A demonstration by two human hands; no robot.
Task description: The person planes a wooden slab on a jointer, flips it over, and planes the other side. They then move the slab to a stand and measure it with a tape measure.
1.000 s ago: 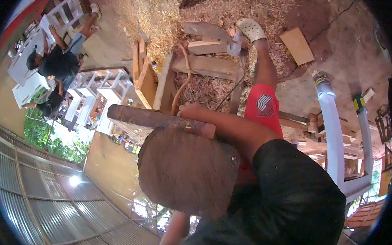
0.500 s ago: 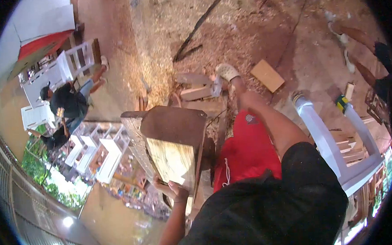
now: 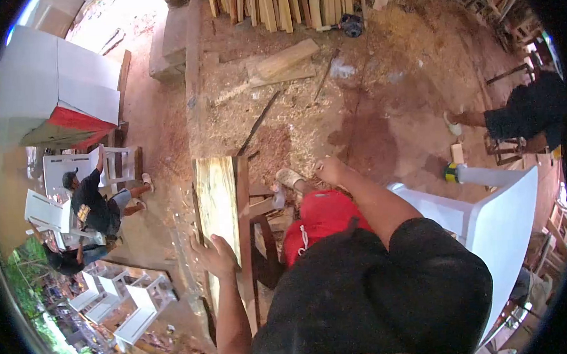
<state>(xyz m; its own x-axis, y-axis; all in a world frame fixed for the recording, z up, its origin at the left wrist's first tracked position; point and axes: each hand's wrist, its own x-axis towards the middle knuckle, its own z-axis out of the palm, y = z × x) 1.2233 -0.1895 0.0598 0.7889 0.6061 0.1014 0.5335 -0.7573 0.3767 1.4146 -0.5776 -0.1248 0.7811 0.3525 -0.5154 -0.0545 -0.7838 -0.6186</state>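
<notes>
A thick wooden board (image 3: 219, 196) with a pale, streaked face and a darker side lies lengthwise in front of me. My left hand (image 3: 217, 257) is over its near part, fingers and thumb spread apart, at the left edge of the pale face. Whether the palm presses on the wood cannot be made out. My right hand (image 3: 328, 169) is off to the right of the board, fingers curled in, with nothing visible in it. It is above the floor near my shoe (image 3: 290, 178).
White furniture (image 3: 501, 223) stands close on my right. A large white box-like piece (image 3: 86, 75) is at far left, near two people (image 3: 95, 199) among white furniture. Planks (image 3: 281, 7) stand at the back; loose timber (image 3: 287, 60) lies on the shavings-strewn floor. Another person (image 3: 527, 113) is at right.
My view has lifted and shifted, showing more floor and stacked planks. My left hand has loosened from the board's edge and spread its fingers. My right hand has come into sight.
</notes>
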